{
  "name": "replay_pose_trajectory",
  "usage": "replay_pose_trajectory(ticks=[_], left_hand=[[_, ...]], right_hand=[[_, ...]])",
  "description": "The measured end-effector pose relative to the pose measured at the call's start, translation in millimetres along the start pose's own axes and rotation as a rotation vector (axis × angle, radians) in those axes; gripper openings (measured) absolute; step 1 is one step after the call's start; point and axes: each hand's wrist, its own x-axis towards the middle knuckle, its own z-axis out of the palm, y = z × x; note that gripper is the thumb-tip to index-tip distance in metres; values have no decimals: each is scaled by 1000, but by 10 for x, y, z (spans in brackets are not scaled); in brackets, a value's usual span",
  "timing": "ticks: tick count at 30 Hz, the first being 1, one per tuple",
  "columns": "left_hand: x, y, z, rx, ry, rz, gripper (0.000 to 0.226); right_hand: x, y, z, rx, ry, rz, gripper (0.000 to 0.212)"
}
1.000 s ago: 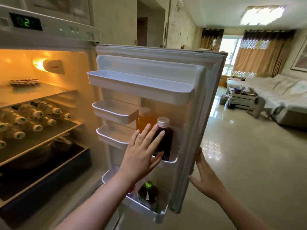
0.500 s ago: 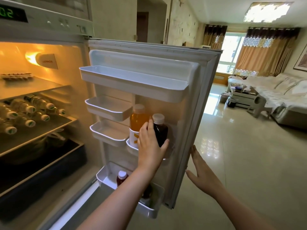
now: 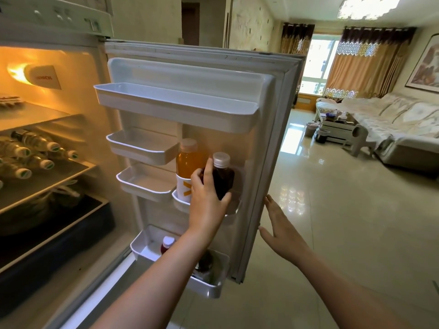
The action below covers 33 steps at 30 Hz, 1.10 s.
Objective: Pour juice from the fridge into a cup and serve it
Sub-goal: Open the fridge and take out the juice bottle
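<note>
The fridge door [image 3: 266,148] stands open in front of me. In its middle door shelf [image 3: 235,207] stand two bottles side by side: an orange juice bottle [image 3: 188,162] with a white label on the left and a dark juice bottle [image 3: 223,176] with a white cap on the right. My left hand [image 3: 206,205] is wrapped around the dark bottle, thumb on its right side, fingers between the two bottles. My right hand [image 3: 278,229] is flat and open against the outer edge of the door. No cup is in view.
The lit fridge interior at left holds several lying bottles [image 3: 31,157] on a glass shelf. The bottom door shelf [image 3: 213,288] holds a red bottle [image 3: 167,243] and a dark one. Beyond the door are glossy floor tiles [image 3: 356,222], a coffee table [image 3: 337,129] and a sofa [image 3: 403,129].
My left hand went from hovering open in front of the bottles to closing around the dark bottle. My view has shifted slightly. The right hand stays on the door edge.
</note>
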Motion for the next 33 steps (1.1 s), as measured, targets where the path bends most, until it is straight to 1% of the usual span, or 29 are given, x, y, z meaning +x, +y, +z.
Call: replay_pose_trajectory(ticks=[3,8,12,14,19,23,29,33], left_hand=[[12,-16,4,-24,-9,40,94],[-3,-65,-33,-45,-38,171,97],[-12,-83,-132,-85,-19,244,100],[-18,-68,-177,-101,-7,260,99],[-86,62,-261,-151,-13,309,98],[-169,274,-243,-107,-102,375,100],[-539,647,121,-5,-251,548,89],[-857,851,646,105,-284,616,87]], right_hand=[[-19,-13,9,-17,6,7,77],[-83,-20,37,-104,-5,-20,71],[-114,-82,15,-181,-5,-32,66],[-114,-119,-9,-187,22,-39,65],[-149,-144,-123,-109,98,6,62],[-274,-33,-271,-110,163,20,57],[-653,344,-652,-51,241,1,47],[-1055,796,-877,-38,197,44,44]])
